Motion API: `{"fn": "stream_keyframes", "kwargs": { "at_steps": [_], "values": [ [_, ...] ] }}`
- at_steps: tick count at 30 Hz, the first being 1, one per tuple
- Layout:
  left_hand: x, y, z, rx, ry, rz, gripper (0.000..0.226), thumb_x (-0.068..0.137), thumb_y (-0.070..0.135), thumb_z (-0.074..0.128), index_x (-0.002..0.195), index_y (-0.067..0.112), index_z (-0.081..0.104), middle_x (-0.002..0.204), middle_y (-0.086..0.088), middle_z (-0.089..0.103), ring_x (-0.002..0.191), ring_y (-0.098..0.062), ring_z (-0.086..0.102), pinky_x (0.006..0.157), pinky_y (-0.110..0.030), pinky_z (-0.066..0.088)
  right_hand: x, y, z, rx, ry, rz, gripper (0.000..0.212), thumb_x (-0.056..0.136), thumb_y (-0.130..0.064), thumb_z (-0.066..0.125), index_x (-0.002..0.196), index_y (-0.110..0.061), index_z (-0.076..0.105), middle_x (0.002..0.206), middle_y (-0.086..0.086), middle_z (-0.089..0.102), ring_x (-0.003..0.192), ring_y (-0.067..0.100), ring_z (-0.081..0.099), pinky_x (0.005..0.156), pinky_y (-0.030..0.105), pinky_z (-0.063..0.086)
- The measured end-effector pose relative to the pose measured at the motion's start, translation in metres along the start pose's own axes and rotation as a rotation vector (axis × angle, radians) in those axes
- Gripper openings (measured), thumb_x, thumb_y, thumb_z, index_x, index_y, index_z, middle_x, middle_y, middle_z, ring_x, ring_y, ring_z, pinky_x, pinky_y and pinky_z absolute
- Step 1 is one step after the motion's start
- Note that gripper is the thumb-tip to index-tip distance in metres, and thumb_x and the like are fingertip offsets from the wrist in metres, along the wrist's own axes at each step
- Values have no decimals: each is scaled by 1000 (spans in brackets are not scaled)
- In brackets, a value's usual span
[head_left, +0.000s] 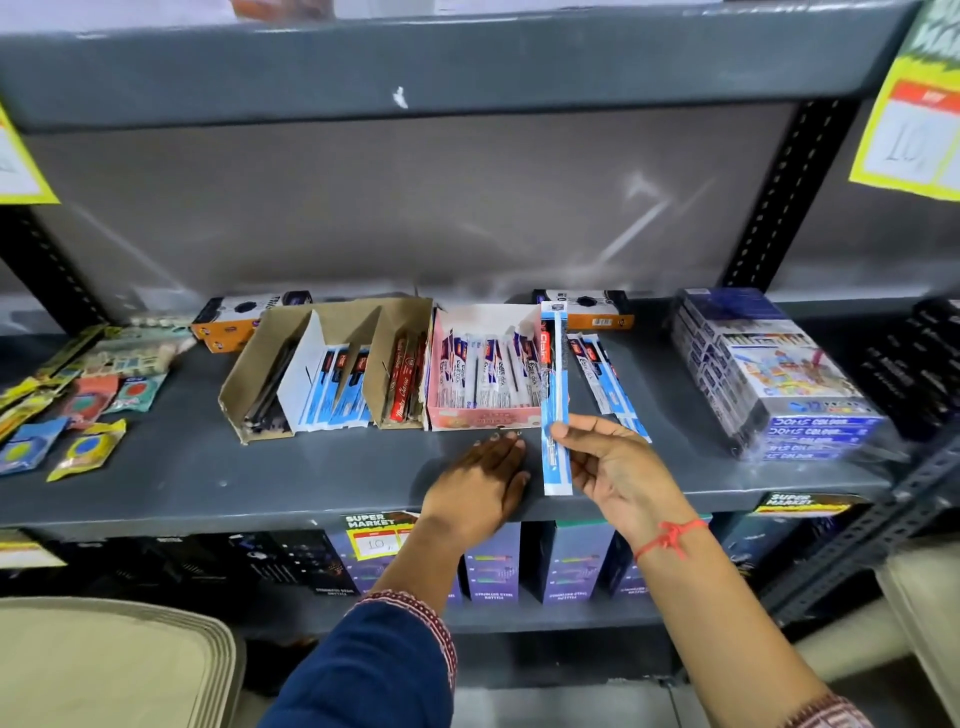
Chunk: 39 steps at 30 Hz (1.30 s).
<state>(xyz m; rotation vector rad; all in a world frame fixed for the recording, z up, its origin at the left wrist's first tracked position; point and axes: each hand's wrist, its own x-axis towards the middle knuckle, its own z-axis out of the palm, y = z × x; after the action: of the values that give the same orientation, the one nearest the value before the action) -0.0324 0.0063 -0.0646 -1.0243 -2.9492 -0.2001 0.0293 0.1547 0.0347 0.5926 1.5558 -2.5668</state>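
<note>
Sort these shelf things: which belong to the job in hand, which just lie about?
In hand: long blue-and-white pen packet, pinched by right hand; pink cardboard box; left hand, flat on grey metal shelf.
Lying about: brown cardboard trays; plastic-wrapped blue colour boxes; small yellow sachets.

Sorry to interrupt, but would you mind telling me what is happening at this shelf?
A person is sorting stationery on a grey shelf. The right hand pinches a long blue-and-white packet, held at the right end of a pink box of similar packets. The left hand rests flat on the shelf before that box. Loose packets lie to its right.
</note>
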Motion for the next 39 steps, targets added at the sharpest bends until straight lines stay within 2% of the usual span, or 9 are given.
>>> {"fn": "stream_keyframes", "kwargs": {
  "at_steps": [7,9,14,17,19,25,31,36,39],
  "values": [
    [-10,2,-10,-2,-4,-3,84,85,53,-15,146,8,22,154,-11,25,143,-23,23,119,-34,17,3,1,5,4,1,23,17,81,7,61,80,-10,64,48,-5,71,42,-1,64,43,8,48],
    [-21,-3,-16,-21,-2,-82,69,94,46,1,145,8,26,152,-11,30,141,-23,28,116,-32,19,7,2,12,0,-13,27,18,80,7,62,80,-11,64,48,-5,71,42,0,64,43,9,49],
    [-57,-33,-27,11,55,-198,58,90,39,25,119,4,61,121,-13,66,109,-24,64,96,-34,48,15,9,46,-27,-90,35,21,80,7,61,72,-12,65,47,-4,70,41,0,63,43,9,49],
    [-78,-55,-33,2,24,-277,58,98,43,21,142,6,32,149,-12,37,138,-23,34,115,-29,19,21,20,73,-88,-144,56,22,81,6,61,71,-13,65,45,-6,69,39,-1,61,43,10,49],
    [-92,-73,-34,28,35,-340,56,100,41,22,146,9,21,155,-9,25,143,-21,22,117,-28,9,25,29,92,-127,-170,83,23,81,6,61,69,-13,64,43,-6,68,37,-2,59,42,9,49],
    [-109,-108,-40,53,55,-499,56,100,42,24,144,7,25,153,-11,30,142,-21,24,117,-30,13,32,50,143,-227,-220,95,24,82,7,60,70,-14,62,40,-7,65,37,2,56,40,10,48],
    [-118,-128,-41,-5,92,-627,59,99,43,26,146,7,22,154,-11,26,143,-21,19,117,-29,8,51,59,182,-362,-180,-38,19,81,11,60,81,-8,58,64,5,56,39,7,54,36,12,43],
    [-130,-148,-37,-28,132,-741,65,98,47,24,146,4,17,156,-14,18,145,-23,13,118,-31,6,82,81,208,-572,-59,-128,36,78,12,57,62,-20,49,74,9,57,71,26,58,70,43,54],
    [-130,-150,-35,-16,133,-745,84,85,58,0,146,2,14,156,-17,17,145,-26,13,118,-33,4,95,99,220,-695,-49,-131,41,80,10,47,58,-24,50,85,10,58,84,24,55,88,48,51]
  ]
}}
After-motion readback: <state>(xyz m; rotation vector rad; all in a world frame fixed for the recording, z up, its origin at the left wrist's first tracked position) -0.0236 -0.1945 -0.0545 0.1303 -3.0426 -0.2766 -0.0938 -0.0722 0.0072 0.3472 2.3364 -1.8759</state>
